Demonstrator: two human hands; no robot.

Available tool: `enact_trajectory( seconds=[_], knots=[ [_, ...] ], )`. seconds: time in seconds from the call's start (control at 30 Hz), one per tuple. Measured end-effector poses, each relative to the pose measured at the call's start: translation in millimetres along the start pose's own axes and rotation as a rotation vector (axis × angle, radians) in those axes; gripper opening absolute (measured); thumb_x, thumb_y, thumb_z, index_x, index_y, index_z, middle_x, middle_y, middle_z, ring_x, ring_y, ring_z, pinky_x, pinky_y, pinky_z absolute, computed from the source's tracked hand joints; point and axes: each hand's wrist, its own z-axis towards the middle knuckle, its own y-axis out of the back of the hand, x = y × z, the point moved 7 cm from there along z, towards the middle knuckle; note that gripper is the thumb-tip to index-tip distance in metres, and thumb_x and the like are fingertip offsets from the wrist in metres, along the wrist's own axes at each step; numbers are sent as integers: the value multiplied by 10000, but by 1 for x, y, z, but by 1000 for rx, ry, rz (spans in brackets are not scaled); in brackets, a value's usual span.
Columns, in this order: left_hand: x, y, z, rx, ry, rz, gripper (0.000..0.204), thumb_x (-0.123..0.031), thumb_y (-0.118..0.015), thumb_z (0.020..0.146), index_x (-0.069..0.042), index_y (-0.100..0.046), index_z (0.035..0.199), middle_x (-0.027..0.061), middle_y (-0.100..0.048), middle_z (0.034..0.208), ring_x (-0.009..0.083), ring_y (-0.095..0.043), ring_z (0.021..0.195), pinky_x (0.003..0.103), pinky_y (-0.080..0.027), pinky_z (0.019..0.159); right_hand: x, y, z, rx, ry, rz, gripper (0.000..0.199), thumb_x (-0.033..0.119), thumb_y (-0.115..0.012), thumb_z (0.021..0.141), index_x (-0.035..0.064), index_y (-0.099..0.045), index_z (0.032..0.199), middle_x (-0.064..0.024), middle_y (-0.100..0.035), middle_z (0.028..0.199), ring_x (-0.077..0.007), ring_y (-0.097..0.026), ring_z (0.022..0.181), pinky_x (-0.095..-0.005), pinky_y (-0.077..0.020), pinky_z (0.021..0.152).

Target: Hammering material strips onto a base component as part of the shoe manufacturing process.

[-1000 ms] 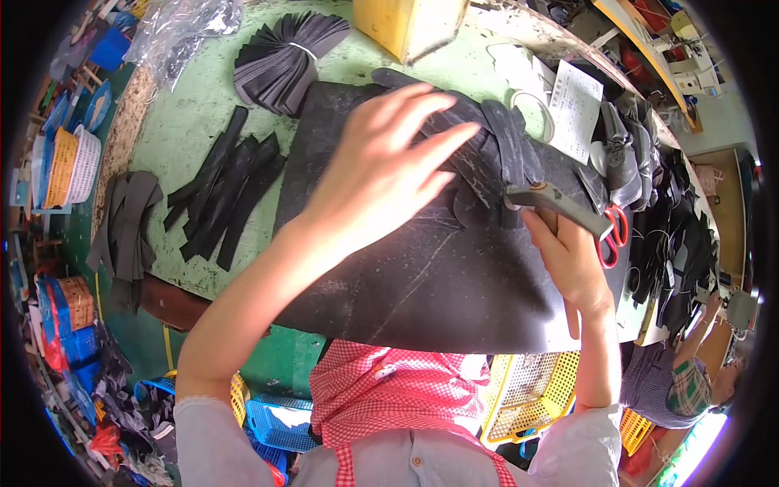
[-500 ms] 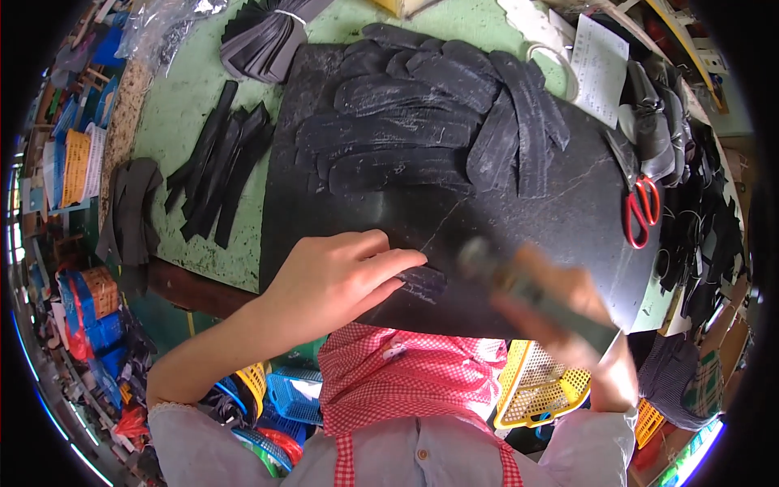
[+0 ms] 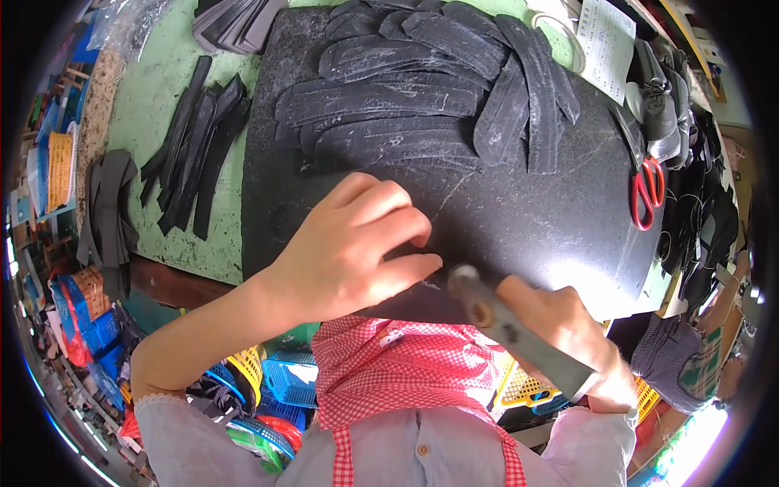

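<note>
My left hand (image 3: 365,243) is over the near part of a black board (image 3: 560,219), its fingers curled and thumb drawn in. What they grip is hidden against the dark surface; a few pale marks show just below the thumb. My right hand (image 3: 564,325) is wrapped around a hammer (image 3: 515,337) with a round striking face and a flat, wedge-like far end. The round face is close to my left thumb, at the board's near edge. Beyond my hands lies a pile of black, round-ended strips (image 3: 398,97) with whitish smears, overlapping one another.
Red-handled scissors (image 3: 645,191) lie on the board's right side. Narrow black strips (image 3: 199,146) and a fanned grey stack (image 3: 235,23) rest on the green tabletop (image 3: 146,105). A written paper sheet (image 3: 604,49) is at the far right. Below the table are a blue basket (image 3: 290,380) and a yellow basket (image 3: 519,385).
My left fingers have gone from stretched out to curled. The hammer, blurred before, is now clearer and nearer to me. The whole view has shifted, with the tabletop higher in the picture.
</note>
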Motion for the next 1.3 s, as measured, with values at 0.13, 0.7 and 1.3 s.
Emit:
enact_trajectory(
  seconds=[0.13,0.7,1.3],
  knots=[
    [-8,-1,-2,-19,-164,106,268,-178,-757,702,-202,-803,966,-6,-682,1046,226,-618,999,403,-521,863,-1,1,2,-26,-44,35,215,90,-717,944,17,-593,1104,-130,-587,753,-315,-683,602,-427,-520,513],
    [26,23,-11,6,22,7,308,-205,-906,666,-196,-800,954,-41,-653,965,215,-602,976,409,-484,821,15,5,34,111,12,-28,232,131,-648,966,20,-508,1114,-172,-633,761,-372,-704,692,-470,-540,592],
    [30,47,-38,-91,13,147,293,-162,-912,642,-180,-791,909,-35,-658,948,237,-610,943,400,-480,787,35,3,73,105,42,-2,215,96,-631,964,9,-480,1091,-186,-644,750,-411,-701,723,-516,-532,606]
  ],
)
